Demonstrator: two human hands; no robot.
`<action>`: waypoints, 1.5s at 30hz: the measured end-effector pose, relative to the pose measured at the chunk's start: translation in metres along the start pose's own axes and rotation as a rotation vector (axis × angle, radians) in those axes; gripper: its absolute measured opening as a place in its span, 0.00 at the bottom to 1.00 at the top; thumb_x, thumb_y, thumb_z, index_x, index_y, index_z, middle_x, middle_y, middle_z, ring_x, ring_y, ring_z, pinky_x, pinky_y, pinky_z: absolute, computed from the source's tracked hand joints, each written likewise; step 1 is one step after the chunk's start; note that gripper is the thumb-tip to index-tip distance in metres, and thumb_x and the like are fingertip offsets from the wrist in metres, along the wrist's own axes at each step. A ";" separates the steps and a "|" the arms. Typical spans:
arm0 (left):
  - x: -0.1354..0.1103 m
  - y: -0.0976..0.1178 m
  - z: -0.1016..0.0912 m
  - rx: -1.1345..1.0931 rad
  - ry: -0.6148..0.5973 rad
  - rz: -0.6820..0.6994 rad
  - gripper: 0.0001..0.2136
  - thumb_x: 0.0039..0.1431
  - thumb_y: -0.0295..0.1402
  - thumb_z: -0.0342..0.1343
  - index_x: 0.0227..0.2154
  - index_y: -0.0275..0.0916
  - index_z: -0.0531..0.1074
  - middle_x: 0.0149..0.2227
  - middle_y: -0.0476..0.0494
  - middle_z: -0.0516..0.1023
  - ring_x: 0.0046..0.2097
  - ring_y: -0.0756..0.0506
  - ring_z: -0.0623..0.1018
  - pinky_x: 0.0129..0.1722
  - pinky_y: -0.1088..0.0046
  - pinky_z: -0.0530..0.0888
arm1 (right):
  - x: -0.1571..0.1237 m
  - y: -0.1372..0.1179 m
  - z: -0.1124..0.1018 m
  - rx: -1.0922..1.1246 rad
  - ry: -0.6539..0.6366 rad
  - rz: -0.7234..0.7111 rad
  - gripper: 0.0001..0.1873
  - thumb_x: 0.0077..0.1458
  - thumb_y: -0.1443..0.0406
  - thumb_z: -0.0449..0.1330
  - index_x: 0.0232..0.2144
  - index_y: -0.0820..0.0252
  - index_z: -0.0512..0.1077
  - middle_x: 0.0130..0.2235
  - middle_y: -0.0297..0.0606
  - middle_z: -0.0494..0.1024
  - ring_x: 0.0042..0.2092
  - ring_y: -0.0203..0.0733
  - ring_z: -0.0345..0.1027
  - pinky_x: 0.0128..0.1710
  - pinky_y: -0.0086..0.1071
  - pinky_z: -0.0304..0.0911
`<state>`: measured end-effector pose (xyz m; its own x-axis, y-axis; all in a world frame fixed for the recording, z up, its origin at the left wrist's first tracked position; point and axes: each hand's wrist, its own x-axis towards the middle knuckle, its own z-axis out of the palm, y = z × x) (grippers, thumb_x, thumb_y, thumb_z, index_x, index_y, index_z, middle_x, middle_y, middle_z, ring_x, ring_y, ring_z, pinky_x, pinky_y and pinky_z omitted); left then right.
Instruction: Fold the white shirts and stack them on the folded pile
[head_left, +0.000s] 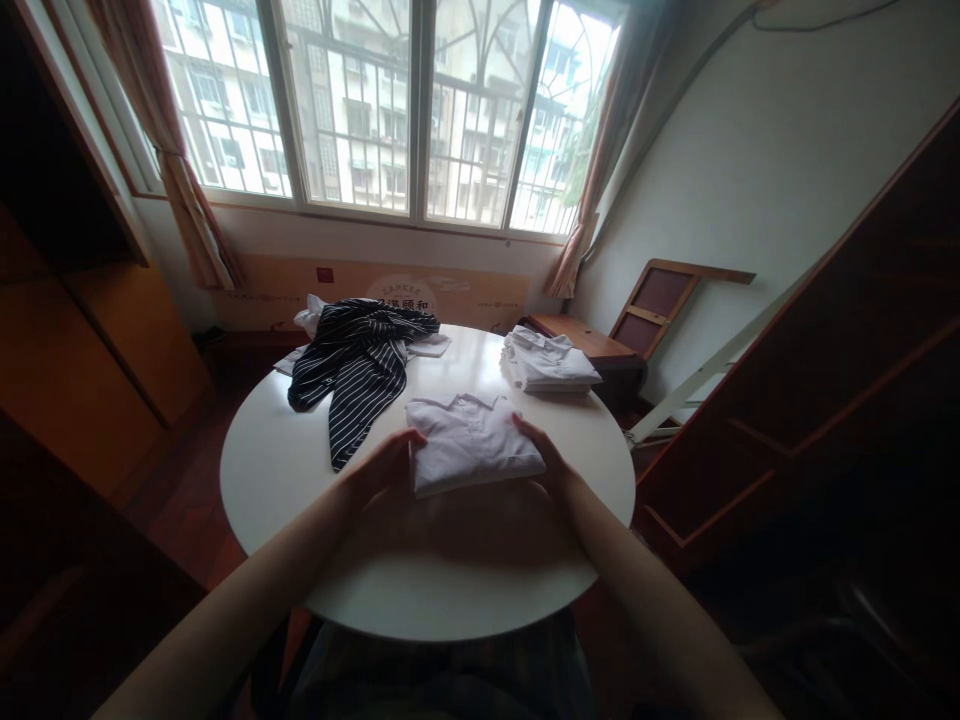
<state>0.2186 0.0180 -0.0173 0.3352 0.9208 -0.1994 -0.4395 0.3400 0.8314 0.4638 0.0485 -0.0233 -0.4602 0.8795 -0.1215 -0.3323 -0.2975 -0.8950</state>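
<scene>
Between my two hands is a white folded shirt (472, 445), its collar at the far edge, held just over the middle of the round white table. My left hand (386, 462) grips its left side, thumb on top and the other fingers hidden beneath. On the right side my right hand (546, 452) grips it the same way, the thumb lying over the cloth. A stack of folded white shirts (551, 362) sits to the far right of the table. At the far left lies a loose heap with a black garment with white stripes (367, 350) on top.
The round white table (450, 600) fills the space before me. Behind it stand a wooden chair (652, 300) and a barred window (360, 110). Wooden cabinets (97, 360) are at left. A large dark wooden panel (810, 400) slants along the right.
</scene>
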 end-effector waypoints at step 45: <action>0.016 0.012 -0.013 -0.215 0.048 0.285 0.16 0.57 0.39 0.51 0.42 0.33 0.70 0.35 0.43 0.78 0.39 0.46 0.76 0.39 0.73 0.72 | -0.001 0.005 0.003 -0.187 0.036 0.077 0.17 0.37 0.71 0.64 0.34 0.61 0.72 0.32 0.36 0.78 0.32 0.39 0.71 0.37 0.33 0.67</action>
<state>0.2076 0.0391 -0.0167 0.1364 0.9906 -0.0039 -0.6768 0.0961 0.7299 0.4602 0.0448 -0.0265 -0.4475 0.8705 -0.2047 -0.1367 -0.2928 -0.9464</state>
